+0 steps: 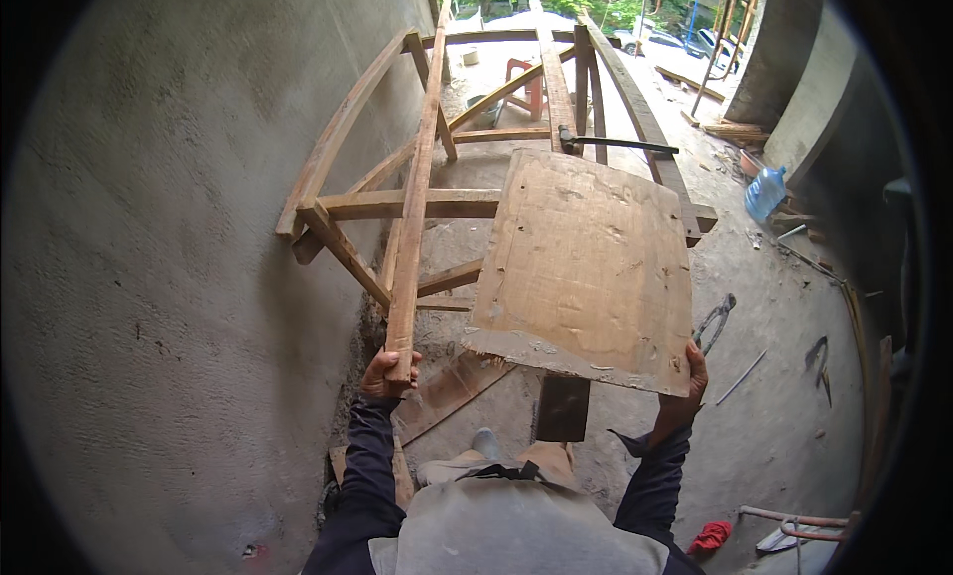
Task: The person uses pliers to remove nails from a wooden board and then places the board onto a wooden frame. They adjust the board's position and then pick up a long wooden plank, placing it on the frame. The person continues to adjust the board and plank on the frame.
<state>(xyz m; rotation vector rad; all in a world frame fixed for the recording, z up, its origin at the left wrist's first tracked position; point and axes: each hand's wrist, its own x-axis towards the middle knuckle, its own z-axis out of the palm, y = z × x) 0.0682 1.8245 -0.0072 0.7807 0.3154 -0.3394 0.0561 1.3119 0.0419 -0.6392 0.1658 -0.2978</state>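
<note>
Above a rough grey concrete floor point(754, 456), the left hand point(378, 375) clasps a long brown timber batten point(415, 238), the right hand point(697, 377) pinches a squarish tan plywood board point(586, 267), seemingly unfastened, over a braced brown wooden frame point(462, 205), left side uncovered; beyond lies a dark hammer point(615, 142)

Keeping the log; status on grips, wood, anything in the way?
Left grip around long beam, near end. Right grip holding plywood panel, right edge. Hammer beyond panel's far edge.

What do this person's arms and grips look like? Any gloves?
The long sleeves are dark and bluish: the left sleeve looks wrinkled, and the right sleeve has a loose cuff. The left grip and right grip are bare, without gloves.
</note>
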